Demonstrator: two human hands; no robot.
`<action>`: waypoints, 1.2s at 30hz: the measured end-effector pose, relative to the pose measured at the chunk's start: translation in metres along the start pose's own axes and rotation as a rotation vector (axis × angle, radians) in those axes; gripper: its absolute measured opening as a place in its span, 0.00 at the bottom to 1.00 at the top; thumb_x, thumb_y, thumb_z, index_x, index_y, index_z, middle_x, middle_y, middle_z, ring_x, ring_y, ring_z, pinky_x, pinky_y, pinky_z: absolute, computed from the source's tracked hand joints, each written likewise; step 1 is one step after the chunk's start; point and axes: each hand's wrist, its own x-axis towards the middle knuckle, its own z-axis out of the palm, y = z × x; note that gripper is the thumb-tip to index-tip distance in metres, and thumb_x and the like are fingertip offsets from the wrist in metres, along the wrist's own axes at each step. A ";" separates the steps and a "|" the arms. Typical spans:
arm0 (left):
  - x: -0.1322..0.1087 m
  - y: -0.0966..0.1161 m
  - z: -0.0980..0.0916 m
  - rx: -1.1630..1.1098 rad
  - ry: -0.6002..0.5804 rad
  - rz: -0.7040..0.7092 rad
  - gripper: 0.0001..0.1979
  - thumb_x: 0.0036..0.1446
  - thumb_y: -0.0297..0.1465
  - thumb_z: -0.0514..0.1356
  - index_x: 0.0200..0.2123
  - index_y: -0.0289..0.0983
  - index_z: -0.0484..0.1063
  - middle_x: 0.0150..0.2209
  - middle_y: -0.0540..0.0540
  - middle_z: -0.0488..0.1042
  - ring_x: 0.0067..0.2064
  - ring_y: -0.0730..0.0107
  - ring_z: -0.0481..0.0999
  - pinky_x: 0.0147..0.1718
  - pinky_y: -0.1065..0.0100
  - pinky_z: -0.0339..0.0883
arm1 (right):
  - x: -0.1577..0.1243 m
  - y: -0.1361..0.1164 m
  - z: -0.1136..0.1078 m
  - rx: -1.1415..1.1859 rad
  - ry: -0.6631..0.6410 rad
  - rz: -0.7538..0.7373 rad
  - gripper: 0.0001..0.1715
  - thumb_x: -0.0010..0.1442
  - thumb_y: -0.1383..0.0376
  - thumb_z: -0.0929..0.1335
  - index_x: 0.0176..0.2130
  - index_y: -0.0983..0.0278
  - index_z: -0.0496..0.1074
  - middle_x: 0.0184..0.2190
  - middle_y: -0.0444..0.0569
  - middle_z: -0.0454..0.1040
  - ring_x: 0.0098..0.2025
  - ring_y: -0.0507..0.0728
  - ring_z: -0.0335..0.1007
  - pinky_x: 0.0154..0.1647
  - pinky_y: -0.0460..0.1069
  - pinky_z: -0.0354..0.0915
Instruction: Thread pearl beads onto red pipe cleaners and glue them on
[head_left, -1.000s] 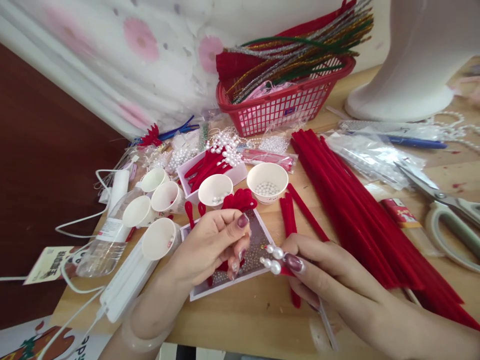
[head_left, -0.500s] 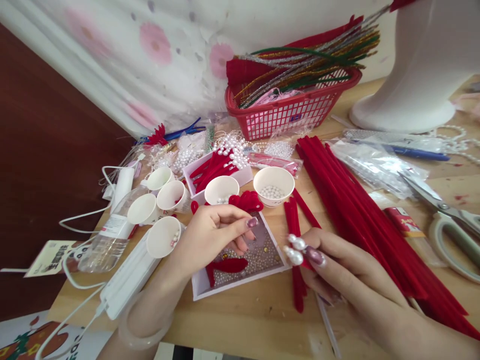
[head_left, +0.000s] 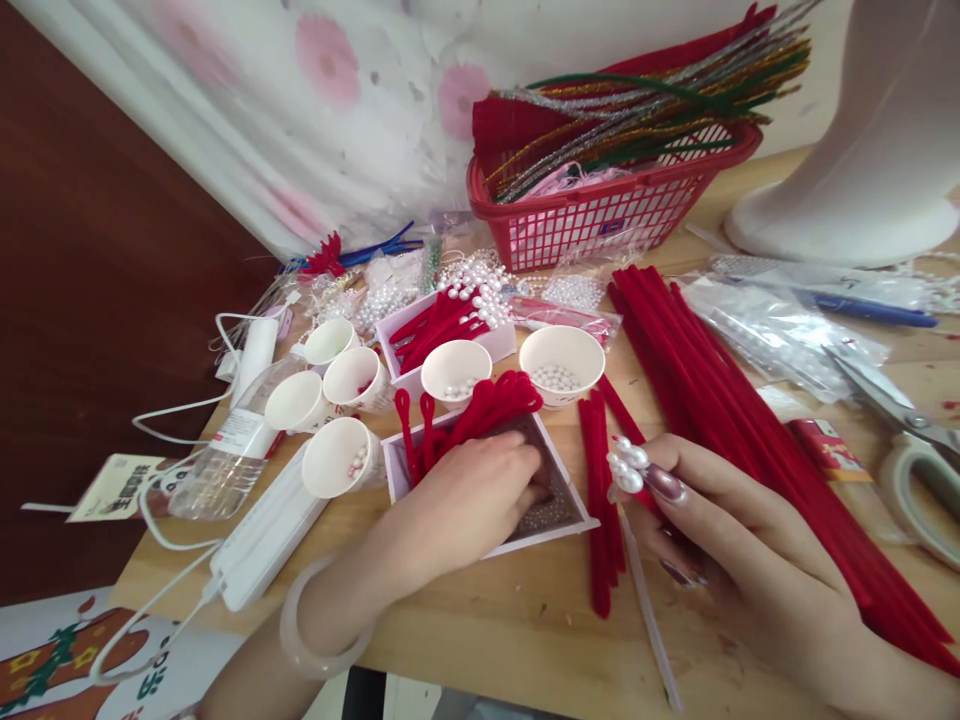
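The right hand [head_left: 739,550] pinches glossy, round pearly beads [head_left: 628,465]; the left hand [head_left: 476,490] dips into a straight-sided tray [head_left: 544,538] beside fuzzy red loops [head_left: 491,403], its hidden grip impossible to tell.

Room to pass over bare wood on the table [head_left: 517,630], between the lilac tray [head_left: 541,538] and near edge, bounded by the left forearm [head_left: 375,575] and, rightward, a pale stick [head_left: 649,615]. Blocked leftward by paper cups [head_left: 334,457] and a white power strip [head_left: 266,540], inside the tray by the left hand [head_left: 476,490].
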 end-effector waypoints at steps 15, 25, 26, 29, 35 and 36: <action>-0.015 0.001 -0.019 -0.529 0.191 -0.281 0.05 0.54 0.24 0.65 0.32 0.40 0.78 0.27 0.55 0.78 0.28 0.76 0.76 0.26 0.76 0.67 | 0.003 0.002 -0.007 -0.187 -0.164 -0.022 0.17 0.74 0.56 0.62 0.34 0.60 0.68 0.24 0.37 0.60 0.24 0.49 0.52 0.22 0.43 0.52; -0.019 -0.002 -0.021 -0.957 0.386 -0.013 0.23 0.52 0.23 0.71 0.51 0.44 0.77 0.32 0.52 0.86 0.33 0.69 0.86 0.32 0.75 0.78 | 0.001 -0.014 -0.004 -0.554 -0.269 -0.210 0.14 0.72 0.68 0.59 0.36 0.59 0.68 0.25 0.42 0.71 0.24 0.52 0.66 0.25 0.44 0.63; -0.019 -0.002 -0.020 -0.952 0.401 0.006 0.25 0.52 0.23 0.72 0.53 0.45 0.77 0.32 0.52 0.86 0.34 0.68 0.86 0.32 0.74 0.79 | 0.001 -0.014 -0.004 -0.574 -0.263 -0.238 0.14 0.72 0.68 0.59 0.36 0.59 0.69 0.25 0.44 0.72 0.25 0.52 0.67 0.25 0.45 0.65; -0.020 -0.001 -0.017 -0.925 0.454 0.049 0.28 0.53 0.23 0.72 0.57 0.46 0.75 0.32 0.51 0.86 0.33 0.65 0.86 0.33 0.72 0.81 | 0.000 -0.014 -0.005 -0.582 -0.247 -0.292 0.13 0.71 0.66 0.59 0.39 0.60 0.70 0.26 0.46 0.75 0.26 0.55 0.71 0.26 0.46 0.68; -0.019 0.002 -0.013 -0.868 0.505 0.186 0.28 0.55 0.22 0.70 0.57 0.50 0.75 0.34 0.53 0.86 0.33 0.70 0.85 0.36 0.73 0.81 | 0.000 -0.016 -0.004 -0.527 -0.258 -0.294 0.13 0.70 0.63 0.60 0.37 0.59 0.72 0.26 0.47 0.76 0.25 0.55 0.71 0.27 0.48 0.71; -0.019 0.001 -0.013 -0.851 0.514 0.197 0.28 0.55 0.22 0.70 0.57 0.51 0.75 0.34 0.54 0.86 0.34 0.70 0.85 0.37 0.73 0.80 | 0.000 -0.017 -0.004 -0.523 -0.260 -0.290 0.13 0.70 0.63 0.60 0.37 0.59 0.72 0.25 0.47 0.75 0.24 0.55 0.70 0.26 0.48 0.70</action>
